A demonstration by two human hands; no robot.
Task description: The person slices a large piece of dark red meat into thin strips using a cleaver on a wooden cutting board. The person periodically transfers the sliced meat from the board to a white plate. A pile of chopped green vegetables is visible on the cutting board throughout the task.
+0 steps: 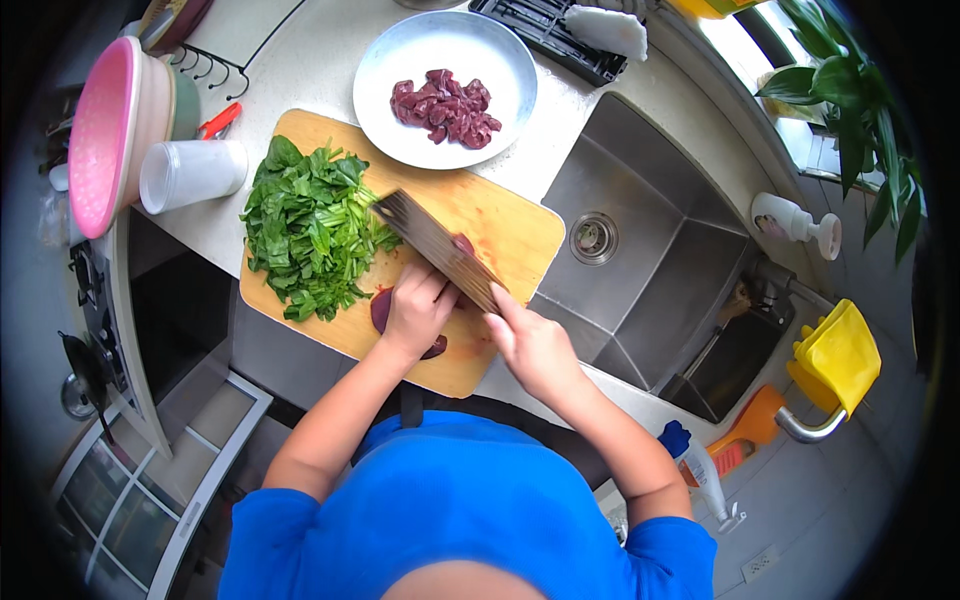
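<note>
My right hand grips a cleaver, its broad blade slanting across the wooden cutting board. My left hand is closed, with bent fingers pressing a piece of dark red liver onto the board right beside the blade. Part of the liver is hidden under those fingers and behind the cleaver; a bit shows past the blade's far side. Chopped leafy greens lie heaped on the board's left. Beyond the board, a white plate holds cut pieces of dark red liver.
A steel sink is set in the counter at right. To the left stand a translucent plastic cup, a red-handled tool and a pink basin. Behind the plate lies a black rack. Yellow gloves hang at far right.
</note>
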